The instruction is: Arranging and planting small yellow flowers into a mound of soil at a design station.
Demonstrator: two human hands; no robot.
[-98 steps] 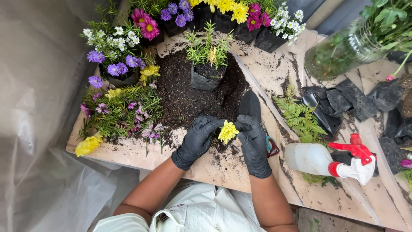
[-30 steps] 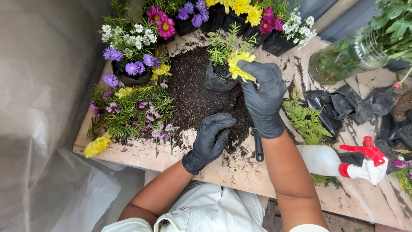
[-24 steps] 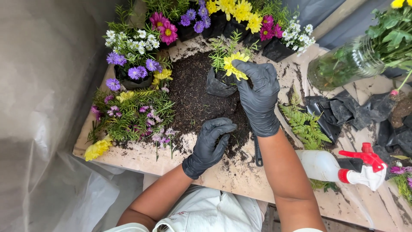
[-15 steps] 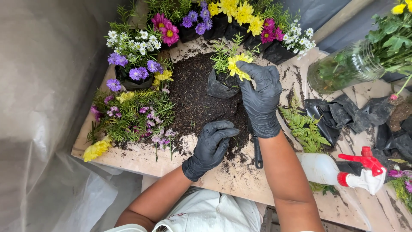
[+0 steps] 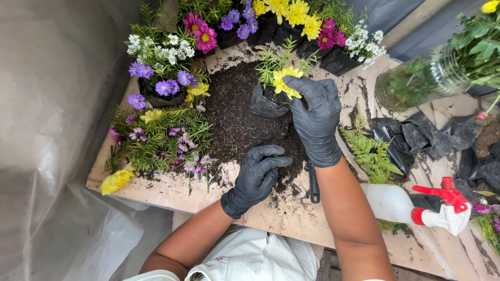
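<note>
My right hand [image 5: 315, 117], in a black glove, holds a yellow flower [image 5: 285, 82] over a small black grow bag [image 5: 265, 101] with green sprigs in it. My left hand [image 5: 257, 174], also gloved, rests with curled fingers on the dark soil pile [image 5: 237, 114] near the table's front and holds nothing. The soil is spread over the middle of the paper-covered table [image 5: 291, 218].
Purple, white, pink and yellow flowers [image 5: 166, 78] ring the soil at left and back. A black-handled tool [image 5: 313, 184] lies by my right wrist. Fern fronds [image 5: 372, 153], black plastic bags [image 5: 416, 138], a white spray bottle with red trigger [image 5: 416, 205] and a glass jar [image 5: 416, 80] sit at right.
My right hand carried the yellow flower from the front edge up to the black grow bag. My left hand stayed on the soil, fingers curling.
</note>
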